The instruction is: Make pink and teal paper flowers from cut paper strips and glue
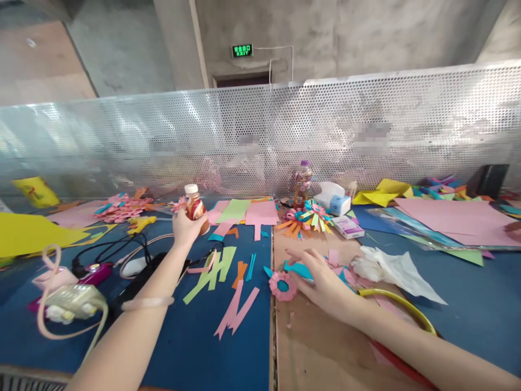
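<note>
Bottle (195,208) in my left hand (185,227) — fingers wrapped round its lower half, cap up, long axis close to upright with a slight lean to the right, held just off the blue table (183,347) out ahead of me. Only the head view to go on. My right hand (323,282) lies flat and open, palm down, fingers spread toward the left, holding nothing; its fingertips rest by the pink paper rosette (282,286), which sits just left of them on the brown board (321,347) — touching or merely beside it, I cannot tell. So the rosette is the right hand's by a long way; the left is well apart from it, up and across the seam. Loose pink, green and orange paper strips (228,288) lie between my two arms. A second bottle (303,184) stands back by the mesh screen (260,141), a finished paper flower (307,217) in front of it.
</note>
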`<state>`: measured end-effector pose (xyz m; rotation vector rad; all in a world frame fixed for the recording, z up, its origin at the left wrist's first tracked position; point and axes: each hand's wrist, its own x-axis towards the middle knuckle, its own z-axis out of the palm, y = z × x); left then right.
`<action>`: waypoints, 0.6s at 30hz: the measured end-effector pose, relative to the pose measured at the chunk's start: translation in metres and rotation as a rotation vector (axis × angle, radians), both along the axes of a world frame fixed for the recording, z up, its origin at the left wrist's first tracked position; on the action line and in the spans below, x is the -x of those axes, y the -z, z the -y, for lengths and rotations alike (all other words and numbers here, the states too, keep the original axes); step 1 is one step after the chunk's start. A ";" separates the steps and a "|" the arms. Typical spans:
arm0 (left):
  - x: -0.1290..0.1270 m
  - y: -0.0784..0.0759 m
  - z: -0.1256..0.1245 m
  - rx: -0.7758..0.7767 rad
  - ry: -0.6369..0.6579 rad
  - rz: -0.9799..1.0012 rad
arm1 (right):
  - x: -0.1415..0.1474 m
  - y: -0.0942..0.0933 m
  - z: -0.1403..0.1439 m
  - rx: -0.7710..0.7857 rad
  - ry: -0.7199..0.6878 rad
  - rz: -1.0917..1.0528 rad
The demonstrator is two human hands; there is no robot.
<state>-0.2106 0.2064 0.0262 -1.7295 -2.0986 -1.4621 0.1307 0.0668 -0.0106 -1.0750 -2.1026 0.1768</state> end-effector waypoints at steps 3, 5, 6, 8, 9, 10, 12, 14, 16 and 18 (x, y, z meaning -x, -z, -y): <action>-0.032 -0.015 0.027 -0.004 0.290 -0.139 | -0.001 -0.017 -0.007 -0.031 0.021 0.037; -0.059 -0.020 0.048 0.074 0.542 -0.258 | 0.002 -0.035 -0.013 -0.008 0.054 0.059; -0.073 -0.021 0.058 0.123 0.638 -0.311 | 0.004 -0.046 -0.016 -0.002 0.085 0.072; -0.097 -0.022 0.076 0.115 0.780 -0.420 | 0.011 -0.065 -0.022 -0.037 0.183 0.099; -0.106 -0.022 0.082 0.074 0.838 -0.464 | 0.015 -0.074 -0.024 -0.056 0.228 0.114; -0.114 -0.022 0.088 0.032 0.867 -0.485 | 0.018 -0.080 -0.025 -0.076 0.280 0.141; -0.121 -0.024 0.096 -0.036 0.895 -0.496 | 0.023 -0.089 -0.025 -0.096 0.371 0.187; -0.122 -0.029 0.103 -0.020 0.954 -0.456 | 0.025 -0.092 -0.020 -0.123 0.387 0.178; -0.120 -0.035 0.109 0.125 1.087 -0.374 | 0.026 -0.091 -0.013 -0.152 0.328 0.092; -0.117 -0.040 0.113 0.308 1.213 -0.278 | 0.026 -0.089 -0.006 -0.163 0.255 -0.025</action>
